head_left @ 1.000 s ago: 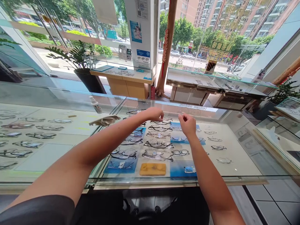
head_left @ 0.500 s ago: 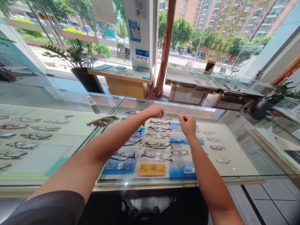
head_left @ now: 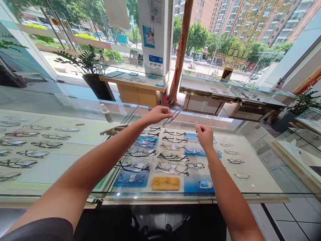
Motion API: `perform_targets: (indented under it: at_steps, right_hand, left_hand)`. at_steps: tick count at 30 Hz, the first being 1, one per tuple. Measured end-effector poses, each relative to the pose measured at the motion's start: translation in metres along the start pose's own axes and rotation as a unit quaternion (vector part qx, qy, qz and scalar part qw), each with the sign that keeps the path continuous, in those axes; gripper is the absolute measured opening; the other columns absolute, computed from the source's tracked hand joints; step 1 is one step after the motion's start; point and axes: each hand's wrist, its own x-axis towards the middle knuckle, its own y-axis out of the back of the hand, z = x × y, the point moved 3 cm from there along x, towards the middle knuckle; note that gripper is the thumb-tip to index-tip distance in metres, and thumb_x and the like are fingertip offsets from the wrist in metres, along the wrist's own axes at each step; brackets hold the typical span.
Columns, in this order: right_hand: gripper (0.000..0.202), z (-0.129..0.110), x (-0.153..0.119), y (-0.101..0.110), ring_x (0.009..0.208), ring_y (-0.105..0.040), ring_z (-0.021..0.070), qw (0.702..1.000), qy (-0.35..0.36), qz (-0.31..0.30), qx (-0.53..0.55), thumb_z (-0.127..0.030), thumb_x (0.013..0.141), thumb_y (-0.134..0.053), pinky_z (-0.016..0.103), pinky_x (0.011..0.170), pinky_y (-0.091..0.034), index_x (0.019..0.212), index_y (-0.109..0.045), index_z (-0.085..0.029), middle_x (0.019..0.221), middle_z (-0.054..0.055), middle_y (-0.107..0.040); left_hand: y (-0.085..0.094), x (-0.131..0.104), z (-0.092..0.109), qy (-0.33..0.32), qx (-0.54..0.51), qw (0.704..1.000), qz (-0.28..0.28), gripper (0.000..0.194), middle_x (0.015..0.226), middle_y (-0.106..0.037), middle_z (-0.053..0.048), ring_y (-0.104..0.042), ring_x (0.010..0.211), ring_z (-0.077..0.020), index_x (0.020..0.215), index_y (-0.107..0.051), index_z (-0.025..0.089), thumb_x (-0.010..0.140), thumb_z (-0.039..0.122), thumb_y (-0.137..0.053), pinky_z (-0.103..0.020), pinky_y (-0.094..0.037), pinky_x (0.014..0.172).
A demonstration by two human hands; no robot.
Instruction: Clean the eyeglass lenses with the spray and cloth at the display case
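My left hand [head_left: 160, 114] is closed on a thin dark pair of eyeglasses [head_left: 177, 114], held tilted above the far part of the glass display counter [head_left: 140, 197]. To its right, my right hand [head_left: 205, 135] hovers over the counter with its fingers curled together. Whatever may be between those fingers is too small or hidden to name. Beneath both hands, rows of eyeglass frames [head_left: 173, 155] lie inside the case. My left forearm covers part of a brown cloth [head_left: 114, 130] on the glass.
A white spray bottle [head_left: 107, 113] stands on the counter to the left. An amber block [head_left: 165, 183] lies near the case's front edge. Beyond are a potted plant [head_left: 92, 75], a wooden post [head_left: 178, 63] and more display cases [head_left: 200, 100].
My left hand has turned and shifted slightly left, and the eyeglasses now show at its fingertips. My right hand has moved a little lower and to the right. The view has shifted slightly.
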Motion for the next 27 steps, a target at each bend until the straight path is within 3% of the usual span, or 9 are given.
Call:
perform_targets:
  at_steps: [3, 10, 21, 27]
  right_hand:
    - [0.047, -0.001, -0.002, -0.002, 0.059, -0.045, 0.0170, 1.000, 0.000, -0.005, -0.003, -0.055, 0.096, -0.054, 0.031, 0.058, -0.043, 0.061, -0.052, -0.023, 0.058, 0.000, -0.049]
    - [0.049, -0.001, -0.005, -0.007, 0.056, -0.051, 0.0184, 1.000, 0.000, -0.027, -0.015, -0.057, 0.094, -0.056, 0.031, 0.058, -0.041, 0.060, -0.058, -0.022, 0.056, 0.001, -0.053]
    - [0.048, -0.009, -0.016, -0.015, 0.059, -0.056, 0.0193, 0.998, -0.002, -0.058, -0.007, -0.056, 0.093, -0.060, 0.033, 0.062, -0.040, 0.061, -0.066, -0.020, 0.058, 0.002, -0.061]
    - [0.038, -0.052, -0.034, -0.030, 0.072, -0.060, 0.0205, 0.995, 0.024, -0.087, 0.042, -0.052, 0.093, -0.062, 0.032, 0.065, -0.044, 0.072, -0.069, -0.021, 0.072, 0.004, -0.067]
  left_hand:
    - [0.004, -0.023, 0.001, 0.004, -0.151, 0.988, 0.044, 0.042, 0.098, -0.080, -0.008, -0.070, 0.091, -0.0191, 0.090, -0.073, 0.017, 0.084, 0.058, -0.082, -0.034, -0.053, 0.087]
    - [0.001, -0.066, 0.012, 0.008, -0.292, 0.950, 0.108, 0.043, 0.102, -0.078, -0.007, -0.071, 0.097, -0.0171, 0.088, -0.068, 0.018, 0.081, 0.055, -0.088, -0.031, -0.053, 0.088]
    - [-0.007, -0.093, 0.012, -0.017, -0.339, 0.927, 0.160, 0.042, 0.107, -0.077, -0.007, -0.071, 0.094, -0.0154, 0.094, -0.066, 0.019, 0.085, 0.055, -0.086, -0.029, -0.059, 0.081]
    - [-0.013, -0.096, 0.022, -0.038, -0.369, 0.916, 0.150, 0.042, 0.107, -0.076, -0.006, -0.070, 0.098, -0.0164, 0.094, -0.067, 0.018, 0.085, 0.054, -0.087, -0.030, -0.065, 0.081]
